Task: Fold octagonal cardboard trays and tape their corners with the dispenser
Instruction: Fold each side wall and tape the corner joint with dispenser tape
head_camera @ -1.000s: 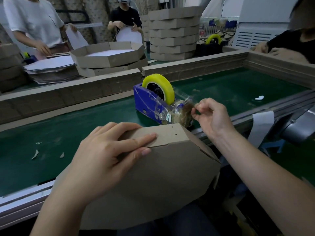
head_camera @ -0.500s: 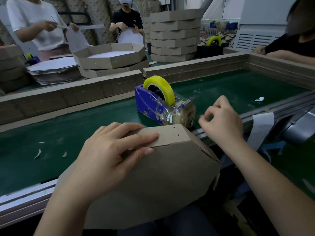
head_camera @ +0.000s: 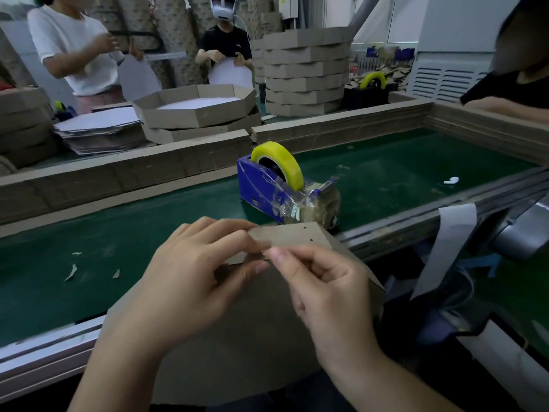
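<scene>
A brown cardboard tray [head_camera: 237,337] leans toward me against the belt's near rail, its underside facing me. My left hand [head_camera: 190,281] holds its upper folded corner, fingers curled over the side flap [head_camera: 297,236]. My right hand [head_camera: 323,289] sits just right of that corner, thumb and forefinger pinched together at the flap's edge; a clear tape piece between them is too faint to make out. Behind the tray, the blue tape dispenser [head_camera: 264,188] with a yellow tape roll [head_camera: 282,162] stands on the green belt [head_camera: 386,179].
Cardboard strips wall the belt's far side [head_camera: 148,173] and right side. Beyond them lie flat blanks [head_camera: 98,129], folded trays [head_camera: 196,108], a tall tray stack [head_camera: 306,75] and a second dispenser [head_camera: 371,90]. Three other people work around the line. Paper scraps [head_camera: 71,272] dot the belt.
My right hand left the dispenser and came down and left to the tray's corner beside my left hand. The left hand stayed on the corner.
</scene>
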Demonstrator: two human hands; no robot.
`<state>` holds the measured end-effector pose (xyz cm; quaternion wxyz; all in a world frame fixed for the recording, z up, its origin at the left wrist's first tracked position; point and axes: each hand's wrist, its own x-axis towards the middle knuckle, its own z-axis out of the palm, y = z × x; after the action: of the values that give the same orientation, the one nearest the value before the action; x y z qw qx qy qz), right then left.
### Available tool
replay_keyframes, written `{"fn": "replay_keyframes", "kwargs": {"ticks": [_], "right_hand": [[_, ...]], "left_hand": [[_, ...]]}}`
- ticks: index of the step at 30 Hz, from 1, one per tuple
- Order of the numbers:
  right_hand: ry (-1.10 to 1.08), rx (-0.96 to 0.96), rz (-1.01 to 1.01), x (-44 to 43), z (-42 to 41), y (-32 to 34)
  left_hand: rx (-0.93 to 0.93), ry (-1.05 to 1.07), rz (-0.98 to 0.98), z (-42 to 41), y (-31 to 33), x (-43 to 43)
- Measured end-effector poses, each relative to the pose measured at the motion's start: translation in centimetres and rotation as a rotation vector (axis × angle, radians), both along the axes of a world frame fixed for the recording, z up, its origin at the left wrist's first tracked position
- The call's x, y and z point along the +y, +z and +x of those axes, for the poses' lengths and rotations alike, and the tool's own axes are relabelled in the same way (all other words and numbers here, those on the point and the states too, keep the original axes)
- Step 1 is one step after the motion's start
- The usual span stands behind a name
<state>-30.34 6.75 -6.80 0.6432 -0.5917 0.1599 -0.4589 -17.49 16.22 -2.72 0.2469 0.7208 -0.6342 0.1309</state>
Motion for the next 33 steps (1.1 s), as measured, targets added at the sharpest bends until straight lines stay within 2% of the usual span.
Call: {"fn": "replay_keyframes", "kwargs": {"ticks": [2,5,14,18,22,27,33], "right_hand": [[0.012,0.002,0.167,0.5,0.5,-0.7],[0.023,0.003,0.310,1.0,0.8,-1.0],[-0.006,0.071,0.472,1.4,1.1,-0.6],[0.005,0.090,0.477,1.4,1.1,-0.5],[0.014,0.119,0.433,1.2,0.9,-0.5],[0.073,0.177,0.373,1.0,0.2,-0.6],[0.126,0.173,0.337,0.7,-0.3,-1.0]], "left_hand": [[0.020,-0.010,0.016,0.1,0.0,0.1],[0.026,-0.010,0.028,0.2,0.0,0.3],[0.027,-0.008,0.026,0.2,0.1,0.4],[0.016,-0.003,0.015,0.2,-0.1,0.4],[0.081,-0.007,0.004,0.4,-0.1,0.6],[0.014,-0.042,0.099,0.6,0.3,0.8],[0.160,0.006,0.093,0.1,0.9,0.8]]}}
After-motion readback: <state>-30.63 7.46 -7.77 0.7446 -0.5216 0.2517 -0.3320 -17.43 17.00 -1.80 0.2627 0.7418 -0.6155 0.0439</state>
